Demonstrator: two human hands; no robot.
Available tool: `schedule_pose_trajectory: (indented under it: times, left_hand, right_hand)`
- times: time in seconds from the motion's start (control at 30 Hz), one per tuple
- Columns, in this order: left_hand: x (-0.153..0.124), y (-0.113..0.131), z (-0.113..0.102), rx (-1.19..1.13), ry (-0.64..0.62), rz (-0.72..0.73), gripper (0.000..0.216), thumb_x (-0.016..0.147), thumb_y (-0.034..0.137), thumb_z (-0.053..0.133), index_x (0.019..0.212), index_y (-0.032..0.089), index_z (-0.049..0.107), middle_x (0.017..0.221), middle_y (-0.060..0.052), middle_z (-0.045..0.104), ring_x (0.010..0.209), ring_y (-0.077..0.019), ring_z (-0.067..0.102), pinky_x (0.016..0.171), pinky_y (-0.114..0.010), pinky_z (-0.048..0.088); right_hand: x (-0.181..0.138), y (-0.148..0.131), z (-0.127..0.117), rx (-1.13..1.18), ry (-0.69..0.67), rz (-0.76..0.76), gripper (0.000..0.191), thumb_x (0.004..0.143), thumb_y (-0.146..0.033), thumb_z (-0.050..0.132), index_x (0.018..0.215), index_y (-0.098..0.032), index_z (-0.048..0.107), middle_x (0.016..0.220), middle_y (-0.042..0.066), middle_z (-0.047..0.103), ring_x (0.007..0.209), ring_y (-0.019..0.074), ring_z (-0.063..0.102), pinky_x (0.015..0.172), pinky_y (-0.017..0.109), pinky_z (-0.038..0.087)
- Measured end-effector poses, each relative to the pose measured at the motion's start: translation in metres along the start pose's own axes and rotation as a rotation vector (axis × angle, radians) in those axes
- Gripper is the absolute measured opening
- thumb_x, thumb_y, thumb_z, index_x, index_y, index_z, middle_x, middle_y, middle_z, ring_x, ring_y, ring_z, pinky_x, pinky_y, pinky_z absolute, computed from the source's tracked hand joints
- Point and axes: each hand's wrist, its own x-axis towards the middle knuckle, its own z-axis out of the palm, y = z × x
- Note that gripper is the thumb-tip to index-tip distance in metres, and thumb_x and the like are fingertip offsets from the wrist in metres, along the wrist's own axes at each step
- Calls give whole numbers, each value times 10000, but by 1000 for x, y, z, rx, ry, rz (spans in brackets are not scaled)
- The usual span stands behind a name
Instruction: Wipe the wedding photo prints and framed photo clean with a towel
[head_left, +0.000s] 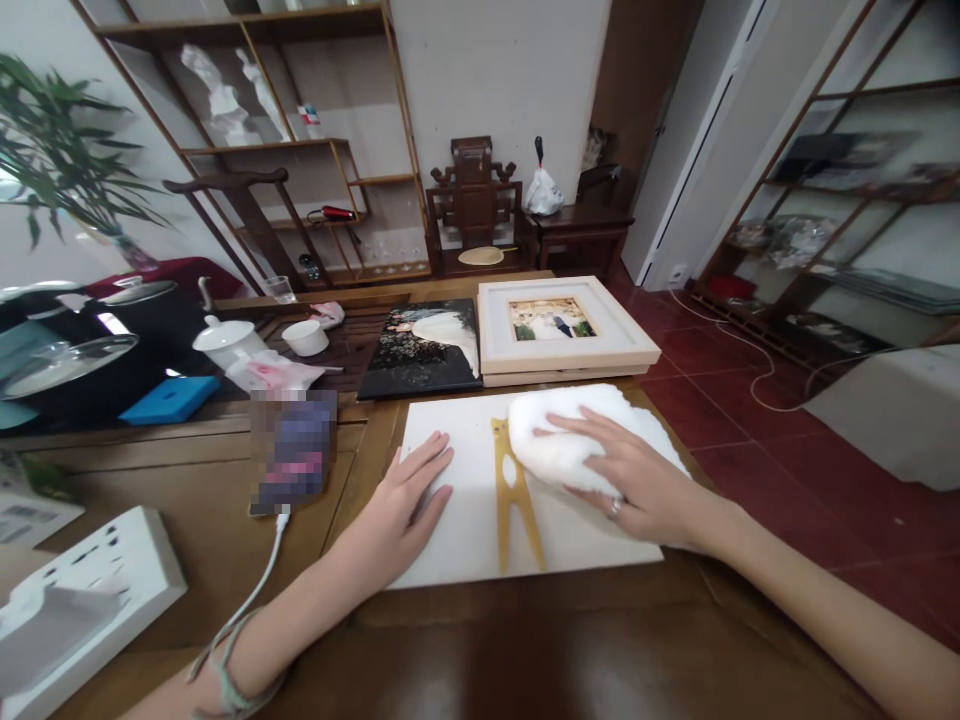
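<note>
A white rectangular board (465, 500) lies flat on the wooden table in front of me. My left hand (412, 500) rests on its left side, fingers stretched out and holding nothing. On the board's right part, my right hand (630, 465) presses down on a bunched white cloth (555, 430), its fingers spread over it. Part of the board and its upper right corner are covered by the cloth and hand. Between my hands is a yellow, two-legged shape (514, 510) with an oval hole; its top end touches the cloth's edge. I cannot tell whether it is loose or fixed.
Behind the board lie a black picture panel (420, 345) and stacked framed pictures (630, 330). To the left are a blurred-out phone (296, 450) on a white cable, a blue box (169, 400), a white teapot (229, 340), dark pots (67, 375) and a power strip (150, 560).
</note>
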Motion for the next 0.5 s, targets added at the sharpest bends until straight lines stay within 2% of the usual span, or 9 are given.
schedule_pose_trajectory:
  times: [0.13, 0.3, 0.5]
  left_hand:
    - [0, -1, 1, 0, -6, 0, 403, 929, 268, 380, 1306, 166, 478, 1426, -112, 424, 1347, -257, 330, 1105, -536, 235]
    - [0, 0, 1, 5, -6, 5, 415, 930, 276, 366, 1301, 130, 482, 1422, -134, 423, 1346, -265, 330, 1104, -541, 233]
    - [1, -1, 0, 5, 3, 12, 411, 923, 272, 381, 1309, 165, 478, 1420, -119, 431, 1336, -274, 346, 1093, -556, 247]
  right_hand:
    - [8, 13, 9, -45, 68, 52, 170, 875, -268, 504, 881, -153, 630, 1351, 190, 475, 1287, 287, 385, 1061, 564, 290]
    - [6, 6, 10, -75, 83, 37, 138, 850, -217, 514, 869, -147, 631, 1313, 196, 513, 1296, 299, 371, 1055, 571, 291]
    - [2, 2, 11, -65, 121, -5, 167, 847, -220, 487, 871, -155, 639, 1295, 176, 535, 1280, 328, 388, 1021, 610, 303]
